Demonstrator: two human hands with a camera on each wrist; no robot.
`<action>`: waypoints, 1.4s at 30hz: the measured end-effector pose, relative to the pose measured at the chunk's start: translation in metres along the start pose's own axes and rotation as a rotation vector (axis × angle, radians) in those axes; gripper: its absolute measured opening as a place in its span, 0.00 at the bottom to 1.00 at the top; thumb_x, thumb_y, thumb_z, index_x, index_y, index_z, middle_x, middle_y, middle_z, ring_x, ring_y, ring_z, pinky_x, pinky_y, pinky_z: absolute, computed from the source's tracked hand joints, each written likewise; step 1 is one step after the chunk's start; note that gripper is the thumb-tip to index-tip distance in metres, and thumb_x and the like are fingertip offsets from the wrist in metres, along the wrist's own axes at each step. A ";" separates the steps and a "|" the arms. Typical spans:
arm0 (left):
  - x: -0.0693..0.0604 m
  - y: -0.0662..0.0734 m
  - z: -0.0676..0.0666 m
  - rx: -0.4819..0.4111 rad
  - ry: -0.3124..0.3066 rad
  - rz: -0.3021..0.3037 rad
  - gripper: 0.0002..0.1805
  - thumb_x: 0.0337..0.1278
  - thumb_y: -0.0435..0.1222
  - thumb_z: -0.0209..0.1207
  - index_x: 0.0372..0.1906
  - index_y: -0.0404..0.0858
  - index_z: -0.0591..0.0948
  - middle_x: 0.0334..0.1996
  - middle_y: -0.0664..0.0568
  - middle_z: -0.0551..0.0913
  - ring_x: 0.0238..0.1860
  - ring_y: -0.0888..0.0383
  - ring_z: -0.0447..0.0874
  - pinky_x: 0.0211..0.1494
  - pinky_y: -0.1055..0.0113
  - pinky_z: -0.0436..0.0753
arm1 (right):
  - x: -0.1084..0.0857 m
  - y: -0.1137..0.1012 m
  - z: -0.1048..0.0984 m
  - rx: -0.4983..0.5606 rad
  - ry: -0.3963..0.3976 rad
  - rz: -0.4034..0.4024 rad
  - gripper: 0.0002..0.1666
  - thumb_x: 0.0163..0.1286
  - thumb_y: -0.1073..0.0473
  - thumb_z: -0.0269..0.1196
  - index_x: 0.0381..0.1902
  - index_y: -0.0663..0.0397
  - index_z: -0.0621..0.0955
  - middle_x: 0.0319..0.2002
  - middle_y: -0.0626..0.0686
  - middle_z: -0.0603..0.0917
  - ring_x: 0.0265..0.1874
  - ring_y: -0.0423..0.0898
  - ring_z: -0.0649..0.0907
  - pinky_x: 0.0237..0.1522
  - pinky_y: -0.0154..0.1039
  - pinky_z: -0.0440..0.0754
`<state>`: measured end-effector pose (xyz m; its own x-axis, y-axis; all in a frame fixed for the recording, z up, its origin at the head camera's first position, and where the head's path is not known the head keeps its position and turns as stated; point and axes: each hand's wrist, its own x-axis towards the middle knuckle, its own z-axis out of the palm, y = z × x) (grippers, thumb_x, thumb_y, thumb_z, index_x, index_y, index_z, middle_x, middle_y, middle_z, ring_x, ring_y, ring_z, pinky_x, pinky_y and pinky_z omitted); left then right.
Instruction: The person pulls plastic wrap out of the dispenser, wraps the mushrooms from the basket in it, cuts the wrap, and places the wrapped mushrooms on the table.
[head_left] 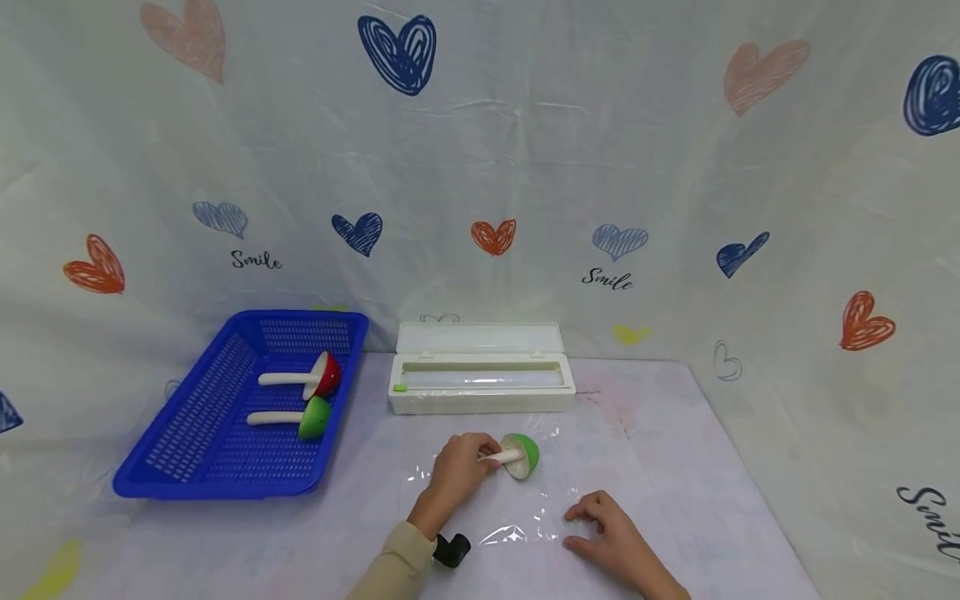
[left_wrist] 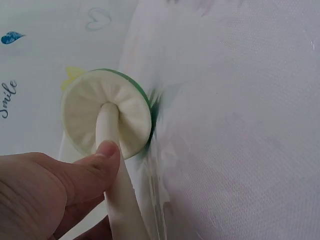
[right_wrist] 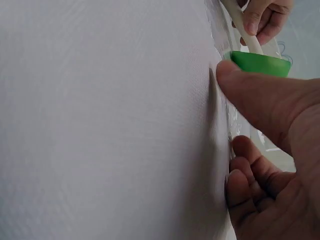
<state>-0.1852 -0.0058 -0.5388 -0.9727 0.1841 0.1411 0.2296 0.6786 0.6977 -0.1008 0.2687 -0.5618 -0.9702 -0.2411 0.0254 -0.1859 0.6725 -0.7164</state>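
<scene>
A toy mushroom with a green cap (head_left: pixel 531 457) and a white stem is gripped at its stem by my left hand (head_left: pixel 459 471). The left wrist view shows the thumb pressed on the stem (left_wrist: pixel 120 190), with the pale underside of the cap facing the camera. Beneath the mushroom, a sheet of clear plastic film (head_left: pixel 513 533) lies on the table. By the film's right edge is my right hand (head_left: pixel 611 537), thumb and fingers apart and nothing visible between them. In the right wrist view its fingertips (right_wrist: pixel 239 190) are at the film's edge; whether they touch it I cannot tell.
At the back stands a white film dispenser box (head_left: pixel 480 403) with its lid raised. On the left, a blue basket (head_left: pixel 217 487) holds a red-capped mushroom (head_left: pixel 327 375) and another green-capped mushroom (head_left: pixel 315 418). A heart-printed curtain (head_left: pixel 525 167) hangs behind the table.
</scene>
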 end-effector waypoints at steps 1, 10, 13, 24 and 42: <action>0.000 0.000 -0.001 0.004 0.004 -0.001 0.08 0.51 0.35 0.76 0.38 0.44 0.90 0.34 0.58 0.91 0.37 0.59 0.85 0.36 0.66 0.77 | 0.000 0.000 -0.001 -0.009 -0.029 0.002 0.13 0.57 0.54 0.79 0.38 0.41 0.86 0.42 0.45 0.76 0.41 0.36 0.74 0.41 0.32 0.77; 0.000 0.001 -0.007 0.037 -0.032 0.060 0.11 0.54 0.27 0.70 0.43 0.38 0.91 0.41 0.46 0.88 0.42 0.52 0.84 0.43 0.59 0.81 | 0.004 -0.002 0.001 -0.091 0.063 -0.145 0.08 0.66 0.62 0.71 0.32 0.41 0.85 0.39 0.40 0.76 0.38 0.31 0.75 0.39 0.33 0.79; -0.001 0.002 -0.008 0.059 -0.042 0.074 0.13 0.53 0.25 0.69 0.44 0.38 0.91 0.39 0.48 0.87 0.41 0.53 0.83 0.42 0.60 0.81 | 0.005 -0.008 -0.002 -0.089 0.096 -0.147 0.08 0.68 0.64 0.69 0.33 0.42 0.84 0.40 0.42 0.78 0.38 0.31 0.76 0.36 0.32 0.79; -0.002 0.003 -0.013 0.017 -0.149 0.038 0.14 0.58 0.25 0.67 0.47 0.42 0.90 0.38 0.53 0.85 0.37 0.60 0.78 0.39 0.67 0.78 | 0.035 -0.040 -0.026 -0.159 0.186 -0.197 0.10 0.66 0.68 0.71 0.36 0.46 0.84 0.42 0.40 0.80 0.47 0.41 0.83 0.43 0.44 0.86; -0.002 -0.003 -0.016 0.017 -0.231 0.055 0.14 0.61 0.27 0.67 0.49 0.43 0.89 0.40 0.53 0.86 0.39 0.60 0.79 0.43 0.65 0.80 | 0.115 -0.059 -0.004 -0.188 0.280 -0.412 0.04 0.66 0.66 0.71 0.38 0.54 0.87 0.35 0.46 0.78 0.31 0.35 0.76 0.32 0.31 0.80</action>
<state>-0.1848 -0.0196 -0.5304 -0.9260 0.3772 0.0129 0.2844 0.6747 0.6811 -0.2021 0.2039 -0.5137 -0.8107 -0.3332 0.4814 -0.5599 0.6816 -0.4711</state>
